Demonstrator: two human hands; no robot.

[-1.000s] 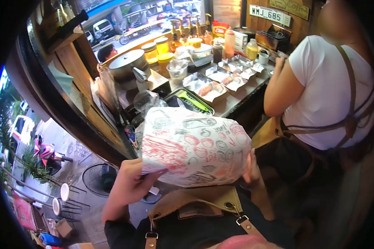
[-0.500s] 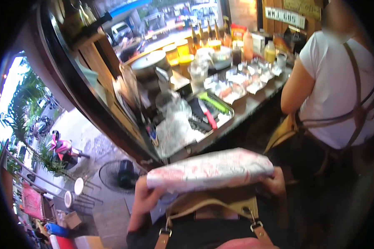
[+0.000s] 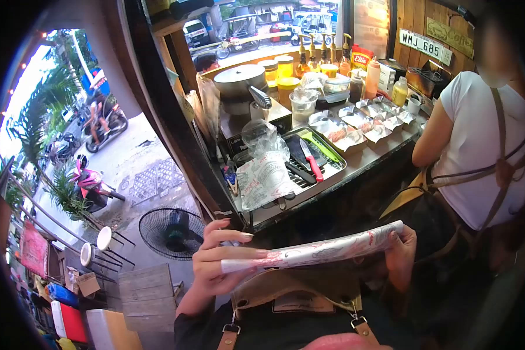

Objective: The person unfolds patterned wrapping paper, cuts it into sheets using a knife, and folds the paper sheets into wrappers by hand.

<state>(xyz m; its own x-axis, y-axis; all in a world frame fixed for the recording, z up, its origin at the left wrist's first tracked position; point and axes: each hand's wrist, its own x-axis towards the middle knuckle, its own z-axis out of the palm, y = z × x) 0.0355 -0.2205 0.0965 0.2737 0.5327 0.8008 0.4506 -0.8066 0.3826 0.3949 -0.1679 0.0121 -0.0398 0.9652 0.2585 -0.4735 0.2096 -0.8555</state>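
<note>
A flat piece of white food wrapping paper (image 3: 332, 246) with red print stretches between my hands in front of my apron. It appears almost edge-on, so its printed face is largely hidden. My left hand (image 3: 219, 262) grips the near-left end, thumb below and some fingers raised off it. At the other end, my right hand (image 3: 402, 254) pinches the paper with the thumb on top. Beyond them on the counter lies similar printed paper (image 3: 265, 184), beside a tray (image 3: 332, 172) with a red-handled knife (image 3: 312, 160) and green-handled tongs or a similar tool (image 3: 321, 146).
Several foil-lined food boxes (image 3: 350, 137) line the counter, with a large pot (image 3: 239, 81), pump bottles (image 3: 312, 55) and squeeze bottles (image 3: 372, 79) behind. A person in a white shirt (image 3: 478, 134) stands at right. A floor fan (image 3: 172, 233) and stools (image 3: 104, 238) are at left.
The wrapping paper has tipped from showing a broad face to a thin edge. My left hand's fingers have lifted and spread over it; the right end is slightly higher. The view has shifted.
</note>
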